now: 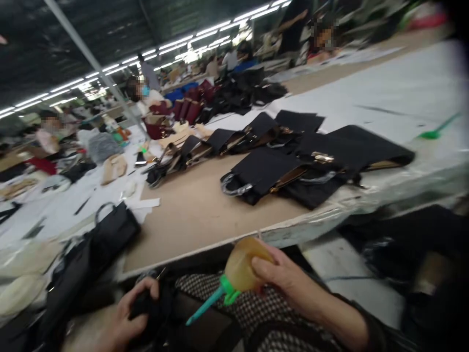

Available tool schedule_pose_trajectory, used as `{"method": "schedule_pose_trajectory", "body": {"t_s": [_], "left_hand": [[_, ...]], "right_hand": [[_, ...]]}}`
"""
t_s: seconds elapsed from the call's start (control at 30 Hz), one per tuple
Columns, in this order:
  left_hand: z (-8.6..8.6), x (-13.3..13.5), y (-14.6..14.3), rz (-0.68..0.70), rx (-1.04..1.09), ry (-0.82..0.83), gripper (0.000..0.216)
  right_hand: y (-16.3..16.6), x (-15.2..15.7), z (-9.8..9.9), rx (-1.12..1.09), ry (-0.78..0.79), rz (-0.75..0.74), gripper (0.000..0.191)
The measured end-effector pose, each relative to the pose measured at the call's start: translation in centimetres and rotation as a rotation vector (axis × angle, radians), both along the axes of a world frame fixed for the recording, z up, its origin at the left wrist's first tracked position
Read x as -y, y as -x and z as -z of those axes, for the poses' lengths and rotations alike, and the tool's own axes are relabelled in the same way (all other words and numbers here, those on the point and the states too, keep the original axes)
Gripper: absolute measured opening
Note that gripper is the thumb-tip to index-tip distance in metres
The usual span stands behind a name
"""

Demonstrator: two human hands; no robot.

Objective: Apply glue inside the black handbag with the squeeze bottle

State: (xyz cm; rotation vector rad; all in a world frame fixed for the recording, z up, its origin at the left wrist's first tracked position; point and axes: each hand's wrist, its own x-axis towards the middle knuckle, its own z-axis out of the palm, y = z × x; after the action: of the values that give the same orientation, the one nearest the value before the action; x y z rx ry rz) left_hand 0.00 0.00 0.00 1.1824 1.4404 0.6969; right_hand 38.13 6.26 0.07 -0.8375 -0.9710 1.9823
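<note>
In the head view my right hand (274,269) is closed around a yellowish squeeze bottle (242,264) with a green cap and a long teal nozzle. The bottle is tilted, its nozzle pointing down and left over a dark bag piece (201,318) on my lap. My left hand (130,313) is curled, fingers gripping a bunched black part of that bag piece. Blur hides the exact shape of what the left fingers hold.
A row of black handbags (267,168) lies on the brown-topped table (190,210) ahead. Another black handbag (115,227) is at its left edge. A green-capped nozzle (430,134) shows at far right. Maroon pieces (186,107) are piled farther back, with several people seated beyond.
</note>
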Motion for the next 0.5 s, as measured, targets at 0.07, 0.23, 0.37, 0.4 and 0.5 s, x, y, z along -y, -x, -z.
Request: {"method": "schedule_pose_trajectory", "body": {"t_s": [0.07,0.23,0.37,0.4,0.5], "left_hand": [[0.3,1.8,1.1,-0.111,0.137,-0.013,0.039],[1.0,2.1,-0.1,-0.204,0.252,-0.016,0.038],[0.9,2.3,-0.8,-0.224,0.355,-0.009,0.043],[1.0,2.4,-0.8,-0.224,0.381,-0.006,0.044],[1.2,2.5,-0.5,-0.22,0.454,0.007,0.044]], "right_hand": [[-0.1,-0.3,-0.2,0.063,-0.023,-0.011,0.054],[0.8,0.0,-1.0,0.168,-0.176,0.035,0.054],[2.3,0.4,-0.5,0.167,-0.308,0.016,0.061],[2.6,0.5,-0.2,0.177,-0.368,0.015,0.061],[3.2,0.7,0.6,0.196,-0.516,0.029,0.061]]}}
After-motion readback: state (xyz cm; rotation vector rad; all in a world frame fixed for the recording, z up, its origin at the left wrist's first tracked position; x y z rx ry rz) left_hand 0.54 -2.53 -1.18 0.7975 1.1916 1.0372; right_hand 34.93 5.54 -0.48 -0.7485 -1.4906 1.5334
